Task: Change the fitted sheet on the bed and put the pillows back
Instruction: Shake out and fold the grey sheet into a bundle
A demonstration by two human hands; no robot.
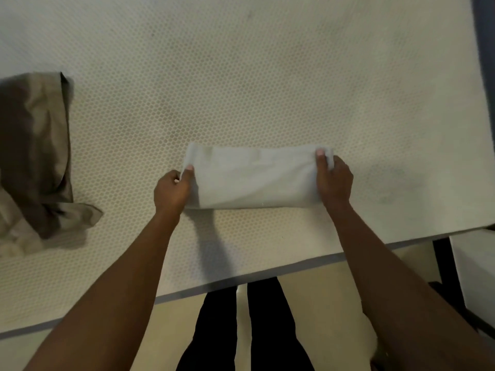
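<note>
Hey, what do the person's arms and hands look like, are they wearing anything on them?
The left forearm and right forearm are bare, no sleeves in view. The left hand and right hand show no gloves, watch or bracelets.

Both arms bare, stretched forward, well apart. The left hand (172, 190) pinches the left end of the sheet (254, 178), thumb on top. The right hand (334, 180) grips the right end, thumb on top, fingers curled round the edge.

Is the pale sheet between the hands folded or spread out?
Folded: the pale sheet is a compact rectangle on the bare mattress, pinched at its ends by left hand and right hand.
</note>
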